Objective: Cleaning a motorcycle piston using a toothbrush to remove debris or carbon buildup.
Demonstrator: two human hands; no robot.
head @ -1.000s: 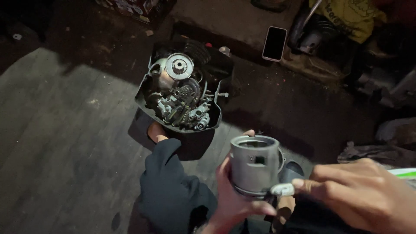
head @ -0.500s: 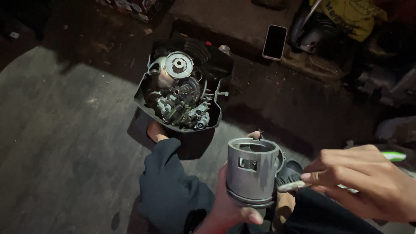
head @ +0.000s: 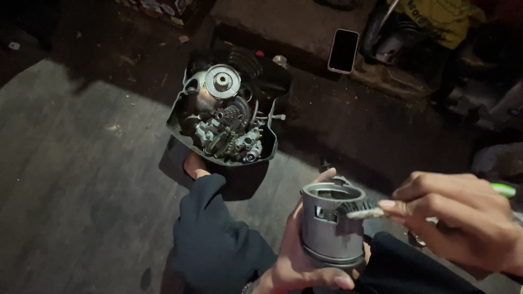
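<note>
My left hand point(head: 297, 260) grips a grey metal piston point(head: 332, 226) from below and behind, holding it upright with its open end up. My right hand point(head: 460, 220) holds a small brush with a white neck and green handle point(head: 504, 190). Its dark bristles point(head: 357, 207) rest on the piston's upper rim, on the right side. Both hands are low in the view, above my dark-trousered knee point(head: 218, 245).
A black tray point(head: 180, 128) full of metal engine parts and gears point(head: 226, 122) sits on the concrete floor ahead of my bare foot point(head: 194, 164). A phone point(head: 343, 50) lies on a step at the back. Dark clutter and a yellow cloth point(head: 436, 16) are at the right.
The brush has moved left from beside the piston's lower right up onto its rim. The piston has dropped a little and shifted right in view.
</note>
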